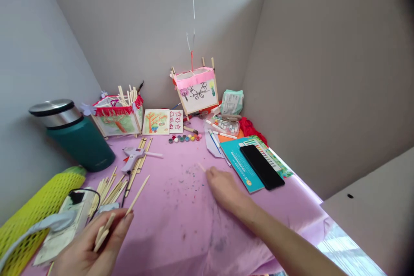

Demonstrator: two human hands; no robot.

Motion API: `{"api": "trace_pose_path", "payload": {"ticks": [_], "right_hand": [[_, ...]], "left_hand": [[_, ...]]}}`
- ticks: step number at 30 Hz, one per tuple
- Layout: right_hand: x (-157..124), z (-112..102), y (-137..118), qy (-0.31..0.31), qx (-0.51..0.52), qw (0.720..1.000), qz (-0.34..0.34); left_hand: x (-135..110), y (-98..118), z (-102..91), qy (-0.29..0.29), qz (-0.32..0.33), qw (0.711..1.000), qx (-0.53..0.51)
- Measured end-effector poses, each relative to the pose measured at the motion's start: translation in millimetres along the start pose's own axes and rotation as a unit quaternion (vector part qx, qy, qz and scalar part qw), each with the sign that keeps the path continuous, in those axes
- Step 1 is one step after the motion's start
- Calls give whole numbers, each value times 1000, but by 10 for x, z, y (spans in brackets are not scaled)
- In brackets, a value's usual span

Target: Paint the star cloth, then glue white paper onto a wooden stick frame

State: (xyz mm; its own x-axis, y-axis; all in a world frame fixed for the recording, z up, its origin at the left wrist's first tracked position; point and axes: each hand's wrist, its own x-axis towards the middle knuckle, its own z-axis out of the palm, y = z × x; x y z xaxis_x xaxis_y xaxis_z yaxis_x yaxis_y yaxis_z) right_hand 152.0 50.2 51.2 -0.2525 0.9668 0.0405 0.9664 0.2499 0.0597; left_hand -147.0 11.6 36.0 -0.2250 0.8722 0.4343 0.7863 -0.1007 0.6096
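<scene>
My left hand (89, 246) is at the lower left, fingers closed round several thin wooden sticks (119, 217) that point up and to the right. My right hand (226, 189) reaches over the middle of the pink table cover (181, 224), knuckles up, fingers pinched on a short pale stick (202, 167) whose tip pokes out to the upper left. A white glue gun (133, 157) lies to the left of it, over a loose heap of more sticks (111, 187).
A teal flask (76, 136) with a steel lid stands at the left, a yellow mesh bag (35, 209) below it. Two paper lanterns (197, 88) stand at the back. A paint-dot strip (185, 138), paint tubes (224, 126), a teal booklet (239, 164) and a black phone (261, 166) lie right. Grey walls enclose the table.
</scene>
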Motion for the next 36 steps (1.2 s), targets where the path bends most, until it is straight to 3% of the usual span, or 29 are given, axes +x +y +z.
{"api": "trace_pose_path", "payload": {"ticks": [1, 2, 4, 5, 7, 10, 15, 17, 19, 21, 22, 24, 25, 28, 31, 33, 36], "right_hand": [[-63, -11, -113, -2, 13, 999, -43], [-153, -18, -249, 7, 40, 987, -156], [-334, -14, -522, 45, 95, 919, -381], [-392, 2, -629, 62, 106, 909, -397], [-403, 74, -732, 89, 88, 943, -309], [-259, 243, -572, 62, 42, 988, -134], [-265, 325, 105, 27, 32, 994, 102], [-436, 292, 259, 71, 41, 982, 172], [-683, 305, 274, 166, 61, 972, 157], [-978, 399, 214, 224, 71, 971, 51], [-1132, 474, 190, 218, 67, 973, -22], [-1429, 656, 219, 180, 37, 978, -97], [-1565, 748, 279, 182, 19, 981, -69], [-1867, 942, 548, 235, -22, 965, 117], [-1927, 936, 671, 275, -21, 932, 236], [-1830, 856, 607, 283, -3, 932, 226], [-1639, 798, 508, 226, 30, 971, 76]], "left_hand": [[-12, -1, -14, 9, -4, 1000, 1], [-20, -5, -23, 15, -7, 1000, 1], [-23, -5, -31, 14, -8, 1000, 2], [-18, 7, -32, 6, -6, 1000, 4], [-2, 65, -29, -26, 1, 1000, 11], [12, 202, 11, -96, 19, 995, 17], [6, 338, 201, -162, 32, 986, -3], [15, 376, 284, -189, 36, 981, -15], [26, 434, 345, -218, 40, 975, -30], [32, 506, 378, -236, 37, 970, -36], [31, 540, 386, -238, 32, 970, -36], [23, 589, 390, -242, 22, 969, -36], [17, 602, 388, -245, 18, 969, -36], [-2, 596, 381, -261, 8, 965, -32], [-14, 569, 399, -277, 5, 961, -16], [-16, 552, 438, -285, 13, 958, -3], [-15, 512, 529, -298, 32, 953, 37]]}}
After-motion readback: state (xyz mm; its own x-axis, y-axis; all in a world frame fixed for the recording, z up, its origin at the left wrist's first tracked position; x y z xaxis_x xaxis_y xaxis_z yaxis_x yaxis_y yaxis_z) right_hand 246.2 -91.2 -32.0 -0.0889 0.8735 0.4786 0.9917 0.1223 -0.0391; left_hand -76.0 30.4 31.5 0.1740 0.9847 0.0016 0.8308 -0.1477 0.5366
